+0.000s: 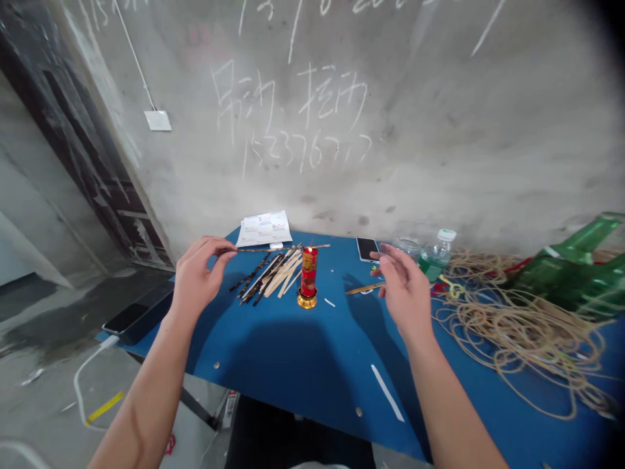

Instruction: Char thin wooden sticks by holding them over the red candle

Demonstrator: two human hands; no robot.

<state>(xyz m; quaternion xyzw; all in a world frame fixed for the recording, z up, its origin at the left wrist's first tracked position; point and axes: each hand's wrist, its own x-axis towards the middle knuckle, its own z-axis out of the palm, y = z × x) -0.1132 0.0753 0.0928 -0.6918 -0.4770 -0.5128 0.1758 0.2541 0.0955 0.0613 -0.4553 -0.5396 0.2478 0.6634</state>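
Observation:
My left hand point(201, 266) is closed, pinching one end of a thin dark stick point(258, 250) between thumb and fingertips. The stick lies level across the top of a lit red candle point(308, 273) with a gold base point(307, 301), its middle close to the flame. On the right, my right hand point(403, 286) hovers over the table with its fingers apart and nothing in them. Below its fingertips lies a flat brown strip point(364, 288). Behind the candle's left side, pale and darkened sticks point(273, 277) are spread in a loose pile.
The blue table point(293, 352) stands against a concrete wall. White papers point(263, 228), a phone point(366, 249) and a small plastic bottle point(437, 254) are along the back. Coiled cord point(517, 326) and green glass bottles point(561, 267) crowd the right; a black box point(139, 316) sits at left.

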